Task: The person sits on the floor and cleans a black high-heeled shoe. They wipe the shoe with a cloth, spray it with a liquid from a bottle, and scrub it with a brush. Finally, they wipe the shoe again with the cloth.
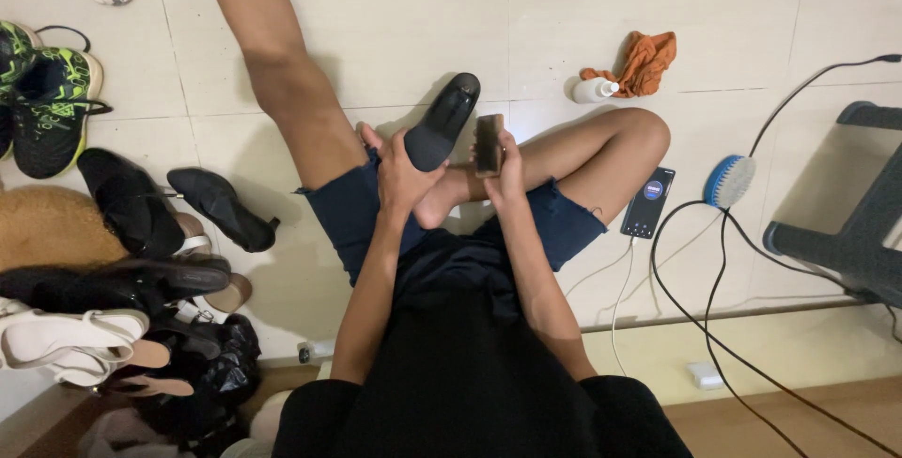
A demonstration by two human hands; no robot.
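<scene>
A single head-worn camera looked almost straight down from just above the seated person's chest, close over the lap [451, 232]. It faced the tiled floor [526, 16] ahead, taking in shoes [141, 232] at left and a chair [846, 232] at right.

the floor [423, 7] is laid with large pale cream tiles, thin grey grout lines crossing it. light falls from above and casts soft shadows on the tiles. along the bottom edge the tile gives way to a low cream ledge [752, 345] and then a strip of brown wood [799, 420]. at the right stands a dark grey plastic chair [846, 232], only partly in view. black cables [714, 326] trail over the floor beside it, and a thin white cable [620, 298] runs down to the ledge, where a small white plug [705, 375] lies. a tan fuzzy mat [47, 228] sits at the left edge.
</scene>
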